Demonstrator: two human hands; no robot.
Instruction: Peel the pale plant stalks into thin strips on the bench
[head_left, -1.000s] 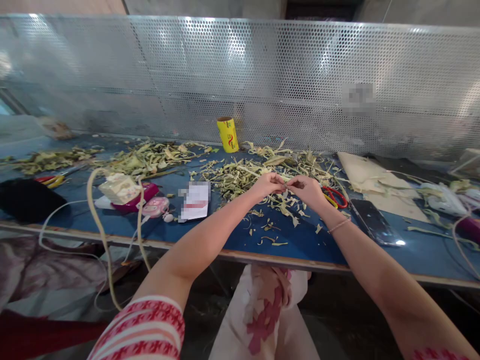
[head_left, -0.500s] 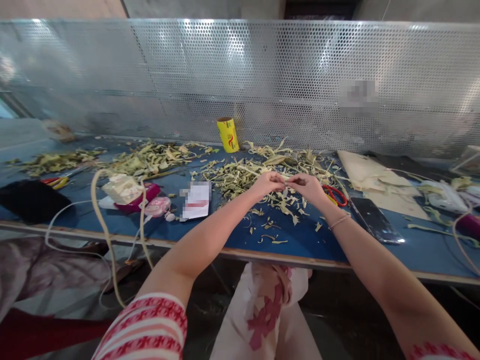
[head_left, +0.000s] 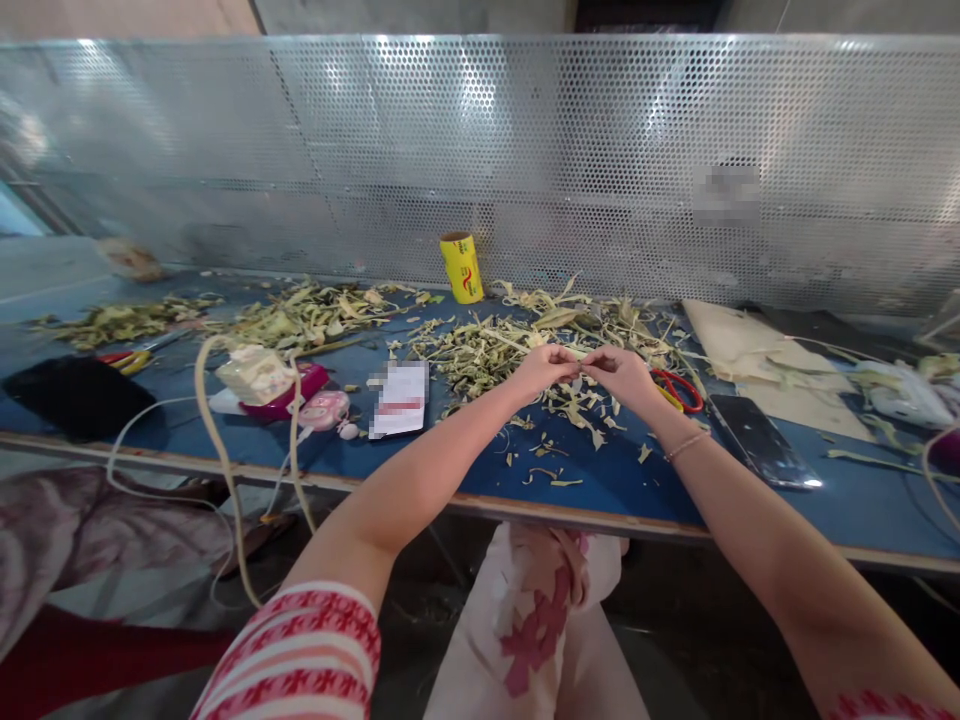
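Note:
Both hands meet over a heap of pale green, dry-looking plant scraps (head_left: 480, 350). My left hand (head_left: 551, 366) has its fingertips pinched together. My right hand (head_left: 615, 370) pinches just beside it, the two sets of fingertips almost touching. A thin, pale green plant strip (head_left: 578, 352) shows between them, mostly hidden by the fingers. Loose curled bits (head_left: 577, 405) lie on the blue tabletop (head_left: 465, 470) below the hands. Red-handled scissors (head_left: 686, 390), partly covered, rest close to my right wrist.
A black phone (head_left: 761, 440) lies right of my right forearm, near brown cardboard (head_left: 739, 345). Leftward are a white paper (head_left: 401, 398), a magenta box (head_left: 289, 392) with cables and a black pouch (head_left: 75, 395). A yellow roll (head_left: 463, 270) stands before the perforated metal screen (head_left: 525, 130).
The whole view has shifted slightly, so things appear a little further right. Both hands stay pinched together over the heap, with only small finger movement.

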